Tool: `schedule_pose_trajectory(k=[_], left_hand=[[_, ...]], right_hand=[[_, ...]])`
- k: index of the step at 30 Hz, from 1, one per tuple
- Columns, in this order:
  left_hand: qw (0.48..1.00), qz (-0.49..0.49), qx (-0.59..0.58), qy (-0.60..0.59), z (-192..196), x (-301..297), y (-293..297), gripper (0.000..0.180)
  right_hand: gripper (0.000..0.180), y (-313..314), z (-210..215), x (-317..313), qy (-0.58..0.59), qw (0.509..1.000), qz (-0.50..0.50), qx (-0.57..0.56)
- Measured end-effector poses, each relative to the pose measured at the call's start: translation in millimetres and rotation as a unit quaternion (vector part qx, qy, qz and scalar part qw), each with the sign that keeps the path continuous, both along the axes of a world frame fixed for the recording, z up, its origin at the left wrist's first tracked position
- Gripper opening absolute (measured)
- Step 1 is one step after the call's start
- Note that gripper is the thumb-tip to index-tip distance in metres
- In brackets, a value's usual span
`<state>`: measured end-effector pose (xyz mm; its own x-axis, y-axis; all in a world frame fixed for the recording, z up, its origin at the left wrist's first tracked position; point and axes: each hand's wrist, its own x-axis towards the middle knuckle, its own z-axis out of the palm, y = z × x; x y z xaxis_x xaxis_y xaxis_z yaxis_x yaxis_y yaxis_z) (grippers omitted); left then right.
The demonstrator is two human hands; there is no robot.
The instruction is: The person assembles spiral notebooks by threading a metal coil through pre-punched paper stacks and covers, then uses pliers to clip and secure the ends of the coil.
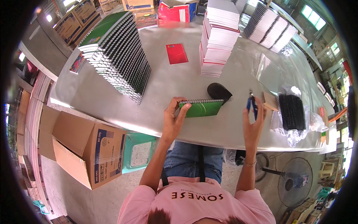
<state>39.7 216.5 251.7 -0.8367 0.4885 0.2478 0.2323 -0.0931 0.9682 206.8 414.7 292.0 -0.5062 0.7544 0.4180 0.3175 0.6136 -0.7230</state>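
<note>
My left hand grips the left end of a green spiral notebook, thumb on its cover. The black wire coil runs along the notebook's far edge, and a bit of it sticks out past the right end. To the right, my right hand is closed around blue-handled pliers, their metal tip pointing away from me. A gap lies between the pliers and the notebook. Just beyond the notebook rests a black rounded object whose kind I cannot make out.
A tall stack of green spiral notebooks stands at left, a stack of unbound pages at the back. A red notebook lies between them. Black coils in plastic are at right. An open cardboard box and a fan flank me.
</note>
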Motion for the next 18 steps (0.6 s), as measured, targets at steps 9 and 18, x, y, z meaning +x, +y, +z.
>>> schedule_pose_trajectory(k=[9, 18], left_hand=[[1.0, -0.008, -0.019, 0.004, 12, 5, -7, 0.017], [1.0, -0.017, 0.012, -0.02, 10, 8, -11, 0.024]], right_hand=[[0.068, -104, -1, -25, -0.021, 0.97, 0.212, 0.113], [0.068, -112, -8, -27, -0.021, 0.968, 0.224, 0.111]])
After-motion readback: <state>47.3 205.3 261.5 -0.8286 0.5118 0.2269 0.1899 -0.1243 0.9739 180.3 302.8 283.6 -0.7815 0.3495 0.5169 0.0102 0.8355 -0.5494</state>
